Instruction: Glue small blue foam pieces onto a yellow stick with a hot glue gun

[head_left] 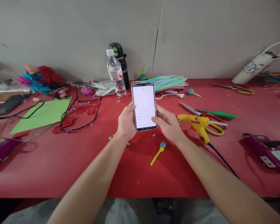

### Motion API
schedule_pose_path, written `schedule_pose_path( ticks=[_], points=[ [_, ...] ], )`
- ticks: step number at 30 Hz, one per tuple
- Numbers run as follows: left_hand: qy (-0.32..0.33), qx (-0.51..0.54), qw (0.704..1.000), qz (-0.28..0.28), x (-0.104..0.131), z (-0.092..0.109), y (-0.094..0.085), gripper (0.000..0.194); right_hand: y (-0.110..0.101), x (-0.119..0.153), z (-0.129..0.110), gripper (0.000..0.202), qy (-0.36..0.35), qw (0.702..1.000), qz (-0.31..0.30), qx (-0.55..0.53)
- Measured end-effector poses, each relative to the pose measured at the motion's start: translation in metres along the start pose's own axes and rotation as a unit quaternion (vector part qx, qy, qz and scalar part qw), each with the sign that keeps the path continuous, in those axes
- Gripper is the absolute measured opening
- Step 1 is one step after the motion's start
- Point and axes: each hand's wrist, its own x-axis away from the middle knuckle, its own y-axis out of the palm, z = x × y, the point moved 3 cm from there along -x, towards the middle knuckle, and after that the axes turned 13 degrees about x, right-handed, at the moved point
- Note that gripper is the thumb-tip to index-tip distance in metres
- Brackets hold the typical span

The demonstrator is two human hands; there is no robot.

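Note:
A smartphone (144, 107) with a lit white screen is held upright between my two hands, above the red table. My left hand (127, 121) grips its left edge, the thumb on the screen's border. On the other side my right hand (166, 122) closes round the right edge, its thumb over the lower part of the screen. The text on the screen is too small to read. Below the phone lies a small flower (162, 145) with a blue head and a yellow stem. A yellow hot glue gun (196, 122) rests just right of my right hand.
Scissors (191, 109) and a green-handled tool (221, 114) lie behind the glue gun. A plastic bottle (116, 74) and a black flask (123, 67) stand at the wall. Pipe cleaners (170, 83), green paper (42, 115), a black cord (77, 130) and purple power strips (268, 152) lie around.

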Motion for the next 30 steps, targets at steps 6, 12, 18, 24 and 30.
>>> schedule_pose_path(
  ticks=[6,12,18,24,30],
  points=[
    [0.0,-0.011,1.0,0.001,0.0003,0.0008,-0.0003,0.051,-0.0004,-0.0001,-0.0012,0.053,0.002,1.0,-0.005,0.017],
    [0.003,-0.008,1.0,0.003,0.001,0.001,-0.0003,0.049,-0.0001,-0.0002,-0.0005,0.054,0.007,1.0,-0.006,0.017],
    [0.001,-0.013,1.0,0.005,0.0004,0.0002,-0.0013,0.05,0.0004,0.0002,-0.0025,0.054,0.009,1.0,-0.007,0.013],
    [0.006,-0.022,1.0,0.009,0.0004,0.0005,-0.0021,0.05,0.0008,-0.0002,-0.0047,0.054,0.014,0.999,-0.011,0.03],
    [0.006,-0.027,1.0,0.011,0.0007,0.0007,-0.0019,0.048,0.001,-0.0004,-0.0051,0.053,0.009,1.0,-0.011,0.008]
  ],
)
